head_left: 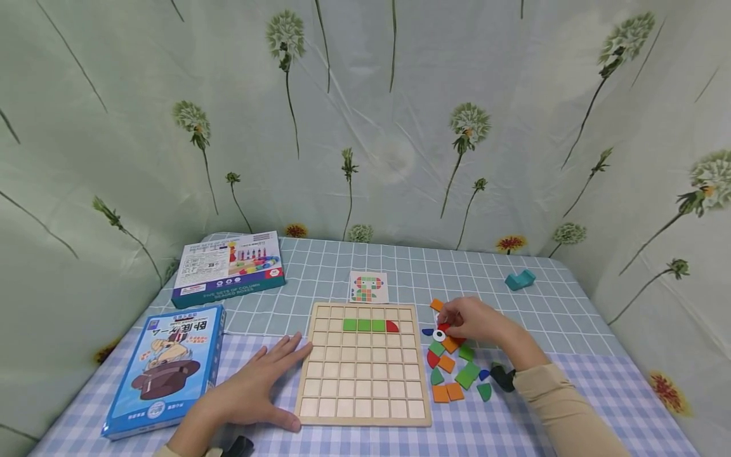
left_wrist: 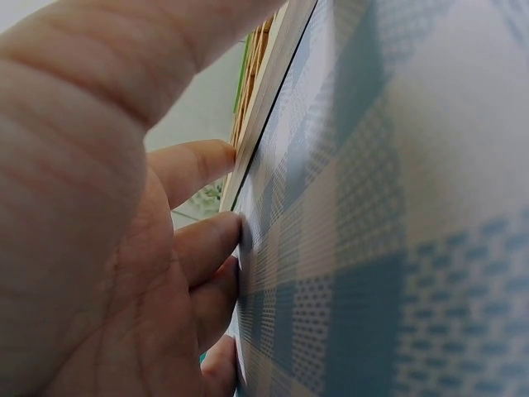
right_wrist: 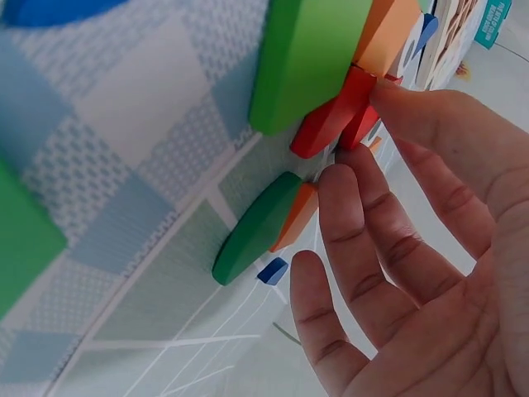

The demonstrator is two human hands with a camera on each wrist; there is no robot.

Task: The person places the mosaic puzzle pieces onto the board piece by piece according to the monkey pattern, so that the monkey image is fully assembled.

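In the head view, the left hand [head_left: 251, 387], spread wide, touches the left edge of the board [head_left: 365, 406]; right of it, the right hand [head_left: 473, 319] pinches a red piece [head_left: 443, 328] among loose pieces [head_left: 468, 375]. In the left wrist view, a fingertip [left_wrist: 220, 155] meets the board's edge, near the checked surface [left_wrist: 364, 331]. In the right wrist view, the thumb [right_wrist: 442, 120] touches red.
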